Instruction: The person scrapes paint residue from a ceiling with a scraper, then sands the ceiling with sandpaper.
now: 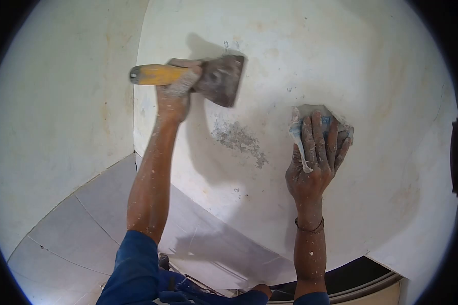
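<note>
My left hand [176, 99] grips a putty knife by its yellow handle, and its wide, stained blade [223, 79] points right, close to the wall [249, 208]. Dried white dust coats the fingers. Over to the right, my right hand [313, 170] lies with fingers extended over a folded sheet of sandpaper [310, 109], holding it against the wall. Blue print shows on the sheet between the fingers, and one folded edge sticks out by the thumb. Between the two hands is a rough grey patch [239, 141] where the paint is gone.
A second wall [71, 91] meets this one at a corner on the left. Grey floor tiles [66, 239] lie below. A dark opening with a frame [359, 274] is at the bottom right, and a dark object [456, 157] stands at the right edge.
</note>
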The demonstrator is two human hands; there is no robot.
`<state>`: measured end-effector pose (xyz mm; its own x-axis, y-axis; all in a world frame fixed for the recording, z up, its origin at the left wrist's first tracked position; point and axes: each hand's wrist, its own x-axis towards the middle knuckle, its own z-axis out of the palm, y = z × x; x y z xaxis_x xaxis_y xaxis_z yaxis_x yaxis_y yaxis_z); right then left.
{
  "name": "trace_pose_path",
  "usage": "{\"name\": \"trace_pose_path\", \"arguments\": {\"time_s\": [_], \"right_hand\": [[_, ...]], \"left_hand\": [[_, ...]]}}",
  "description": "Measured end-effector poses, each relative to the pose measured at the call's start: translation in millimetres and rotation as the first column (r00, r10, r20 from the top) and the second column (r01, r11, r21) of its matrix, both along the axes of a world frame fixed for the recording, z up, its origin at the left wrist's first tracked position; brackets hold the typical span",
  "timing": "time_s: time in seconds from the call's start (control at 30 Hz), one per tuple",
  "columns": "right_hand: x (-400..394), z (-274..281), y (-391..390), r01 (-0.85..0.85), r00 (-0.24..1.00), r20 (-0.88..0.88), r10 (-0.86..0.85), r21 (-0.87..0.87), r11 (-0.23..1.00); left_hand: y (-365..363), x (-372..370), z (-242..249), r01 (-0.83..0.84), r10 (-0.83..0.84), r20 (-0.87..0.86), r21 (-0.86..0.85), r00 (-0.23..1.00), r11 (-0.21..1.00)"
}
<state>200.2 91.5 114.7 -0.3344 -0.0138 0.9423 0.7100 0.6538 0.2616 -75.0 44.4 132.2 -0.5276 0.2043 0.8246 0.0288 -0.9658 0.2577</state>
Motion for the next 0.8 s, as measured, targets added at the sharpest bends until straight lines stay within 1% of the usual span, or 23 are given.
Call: {"name": "trace_pose_path", "arguments": {"time_s": [0.03, 0.07, 0.1, 0.17, 0.2, 0.23, 0.3, 0.33, 0.37, 0.43, 0.47, 0.5, 0.53, 0.57, 0.6, 0.63, 0.7, 0.73, 0.77, 0.8], "right_hand": [[1.8, -1.1, 2.4, 0.003, 1.000, 0.001, -0.003, -0.003, 1.000], [1.5, -2.7, 5.6, -0.016, 1.000, -0.016, 0.017, 0.008, 1.000], [0.6, -3.8, 6.6, -0.039, 0.999, -0.030, 0.040, 0.018, 0.999], [-4.6, -2.1, 2.7, -0.032, 0.999, -0.041, 0.032, 0.014, 0.999], [-5.7, 0.5, 2.0, -0.020, 0.998, -0.053, 0.021, 0.017, 1.000], [-2.3, -0.1, 0.8, -0.019, 0.998, -0.051, 0.020, 0.020, 1.000], [4.3, -1.4, 0.0, -0.027, 1.000, -0.007, 0.027, -0.032, 0.999], [5.4, -2.5, -0.2, -0.026, 1.000, -0.012, 0.025, -0.036, 0.999], [4.1, -2.8, -0.8, -0.022, 1.000, -0.010, 0.022, -0.033, 0.999], [-1.1, 0.5, -1.2, -0.024, 0.999, -0.025, 0.024, -0.012, 1.000], [-2.4, 1.2, -1.7, 0.004, 1.000, -0.006, -0.004, -0.025, 1.000], [-1.6, 1.3, -3.3, 0.036, 0.999, 0.020, -0.035, -0.039, 0.999], [-0.5, 1.0, -6.2, 0.039, 0.999, 0.013, -0.039, -0.030, 0.999], [1.6, -2.0, -10.2, 0.067, 0.995, 0.075, -0.063, -0.058, 0.996], [3.3, -3.0, -12.1, 0.098, 0.987, 0.138, -0.086, -0.084, 0.992], [3.5, -1.9, -10.6, 0.102, 0.987, 0.133, -0.090, -0.082, 0.991], [3.5, 3.9, -3.1, 0.086, 0.934, 0.346, -0.088, 0.024, 0.996], [4.8, 21.3, 2.8, 0.044, 0.922, 0.383, -0.066, 0.067, 0.997], [4.7, 48.3, 7.5, 0.102, 0.912, 0.382, -0.152, 0.149, 0.984], [4.3, 84.0, 14.3, 0.104, 0.956, 0.242, -0.165, 0.247, 0.963]], "left_hand": [[-5.6, -1.8, 0.5, -0.039, 0.039, -0.001, -0.033, 0.999, 0.999], [0.7, -7.6, -4.3, 0.045, -0.045, 0.054, 0.003, 0.998, 0.999], [9.3, -6.3, -8.3, 0.046, -0.046, 0.055, -0.002, 0.997, 0.999], [21.1, 2.4, -7.7, -0.065, 0.063, 0.060, 0.036, 0.996, 0.997], [21.0, 6.2, -3.4, 0.001, -0.003, 0.045, 0.060, 0.999, 0.998], [14.6, 5.9, -0.7, 0.002, -0.005, 0.047, 0.063, 0.999, 0.998], [-0.7, -1.1, 8.7, -0.038, 0.037, 0.056, 0.020, 0.998, 0.999], [6.3, -7.3, 4.8, 0.012, -0.016, 0.084, 0.047, 0.996, 0.999], [10.4, -6.6, -2.0, 0.011, -0.015, 0.083, 0.045, 0.996, 0.999], [13.8, 1.9, -5.8, -0.005, 0.007, 0.050, -0.031, 0.999, 1.000], [4.4, 19.9, 4.2, 0.046, -0.046, 0.010, -0.080, 0.999, 0.996], [-0.1, 23.1, 12.9, 0.050, -0.050, 0.007, -0.074, 0.999, 0.996], [-2.1, 24.2, 23.2, 0.013, -0.015, -0.030, -0.072, 0.999, 0.997], [-2.4, 25.0, 31.7, -0.024, 0.019, -0.068, -0.072, 0.997, 0.997], [-1.3, 24.5, 39.3, 0.002, -0.005, -0.063, -0.051, 0.998, 0.999], [-1.2, 25.2, 41.3, 0.006, -0.009, -0.068, -0.048, 0.998, 0.999], [0.1, 27.3, 42.2, 0.013, -0.017, -0.061, -0.060, 0.998, 0.998], [1.2, 30.0, 38.5, 0.024, -0.029, -0.065, -0.072, 0.997, 0.997], [2.6, 32.4, 35.5, 0.052, -0.054, -0.025, -0.061, 0.998, 0.997], [4.6, 35.4, 31.5, 0.082, -0.081, 0.017, -0.049, 0.997, 0.995]]}}
